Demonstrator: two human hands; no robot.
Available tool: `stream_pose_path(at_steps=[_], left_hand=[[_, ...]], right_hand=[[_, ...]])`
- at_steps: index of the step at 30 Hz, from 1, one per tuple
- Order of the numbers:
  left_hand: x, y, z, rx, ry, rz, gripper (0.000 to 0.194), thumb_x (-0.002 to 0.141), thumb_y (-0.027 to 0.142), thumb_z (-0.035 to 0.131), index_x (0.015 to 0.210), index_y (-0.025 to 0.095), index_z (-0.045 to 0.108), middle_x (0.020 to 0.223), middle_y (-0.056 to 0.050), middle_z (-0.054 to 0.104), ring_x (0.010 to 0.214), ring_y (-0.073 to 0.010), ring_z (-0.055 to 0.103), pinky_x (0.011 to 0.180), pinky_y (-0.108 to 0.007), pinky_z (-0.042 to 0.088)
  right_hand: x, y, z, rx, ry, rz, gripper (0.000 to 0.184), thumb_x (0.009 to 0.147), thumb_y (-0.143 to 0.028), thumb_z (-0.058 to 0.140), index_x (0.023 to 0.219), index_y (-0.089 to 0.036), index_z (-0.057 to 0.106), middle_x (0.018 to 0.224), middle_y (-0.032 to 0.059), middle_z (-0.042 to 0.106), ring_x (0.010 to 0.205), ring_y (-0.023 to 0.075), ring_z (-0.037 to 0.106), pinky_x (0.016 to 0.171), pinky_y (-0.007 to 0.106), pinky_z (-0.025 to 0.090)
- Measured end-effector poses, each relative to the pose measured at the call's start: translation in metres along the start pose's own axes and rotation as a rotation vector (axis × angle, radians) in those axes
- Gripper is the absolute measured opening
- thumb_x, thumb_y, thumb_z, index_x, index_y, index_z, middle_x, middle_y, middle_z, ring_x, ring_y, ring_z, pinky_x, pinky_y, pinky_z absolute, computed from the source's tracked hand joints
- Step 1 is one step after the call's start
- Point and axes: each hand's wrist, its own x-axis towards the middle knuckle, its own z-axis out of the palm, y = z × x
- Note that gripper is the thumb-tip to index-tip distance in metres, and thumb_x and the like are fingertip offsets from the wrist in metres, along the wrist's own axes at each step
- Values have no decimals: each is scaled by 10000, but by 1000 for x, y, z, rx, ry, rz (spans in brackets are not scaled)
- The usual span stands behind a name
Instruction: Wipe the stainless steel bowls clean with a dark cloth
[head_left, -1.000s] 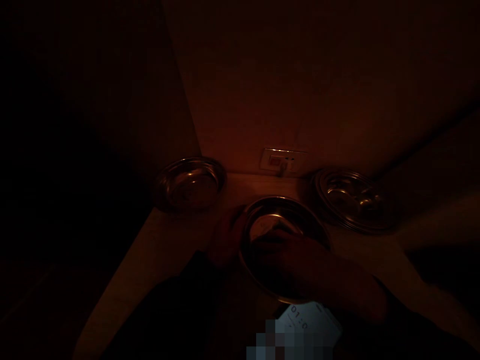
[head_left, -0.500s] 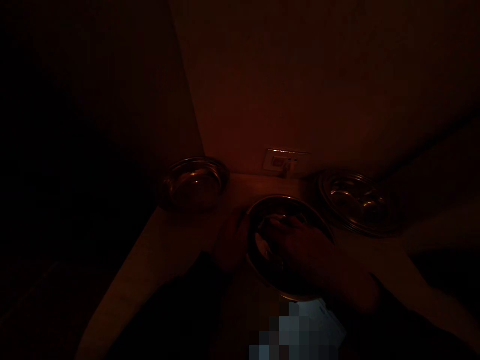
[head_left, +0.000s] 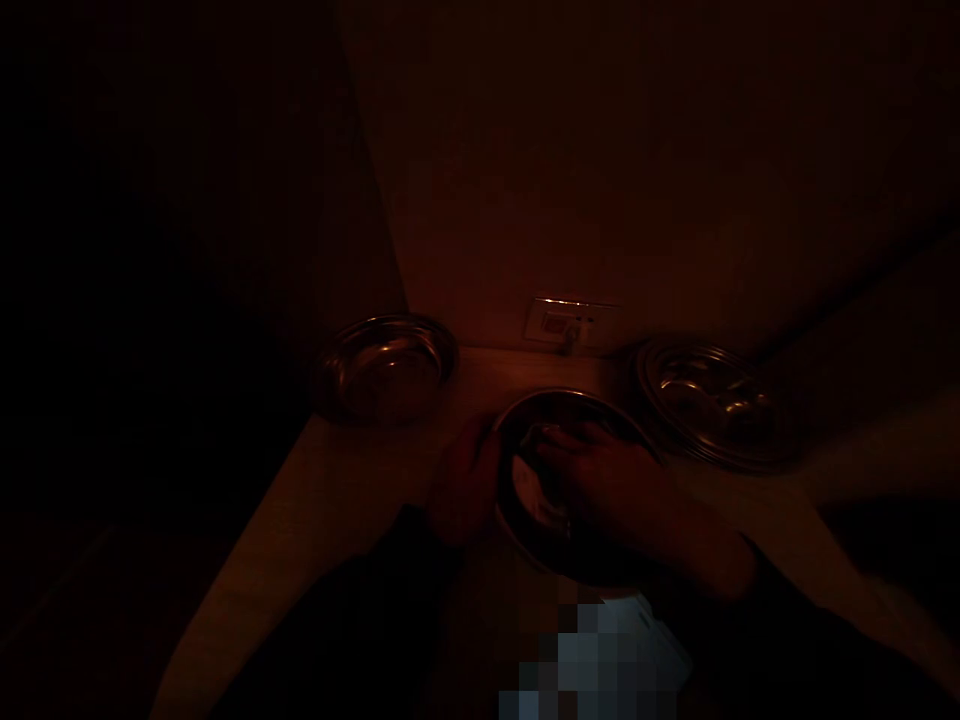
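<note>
In very dim reddish light, a round metal bowl [head_left: 579,394] stands in front of me on the wooden surface. My left hand [head_left: 466,485] is at its left side, thumb by the rim and fingers against the outer wall, gripping it. My right hand [head_left: 607,480] reaches into the bowl from the right. Its fingers bend down to the contents, and their tips are lost in the dark. A pale, curved piece [head_left: 534,490] lies in the bowl left of those fingers; its kind cannot be made out.
A second metal bowl [head_left: 390,400] stands at the back left. Several stacked metal plates or a dish [head_left: 712,455] lie at the back right. A wall socket [head_left: 551,322] sits behind the bowl. The wooden table [head_left: 255,560] ends in darkness at left. A pale sheet [head_left: 645,640], partly pixelated, is nearest me.
My right hand has shifted slightly inside the bowl, and more of the pale piece shows beside it. The bowl's near rim has moved up a little. My left hand stays at the rim.
</note>
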Motion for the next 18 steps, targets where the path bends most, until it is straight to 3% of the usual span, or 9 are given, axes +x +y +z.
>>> stream_pose_path(at_steps=[10,18], left_hand=[[0,1,2,-14,30,-11,319,896,289,383,1095,169,602,1096,-59,680,1002,-188,617,883,-303,459],[0,3,1,-15,-26,-1,339,902,270,365,1133,164,590,1119,-60,671,1018,-186,611,907,-311,450]], right_hand=[[-11,-18,-2,115,-45,-263,357,828,-145,517,1154,-242,625,1327,50,552,1148,301,486,844,439,491],[0,-4,-1,-64,-8,42,394,896,-194,427,1278,-211,523,1342,91,533,1067,304,541,715,420,533]])
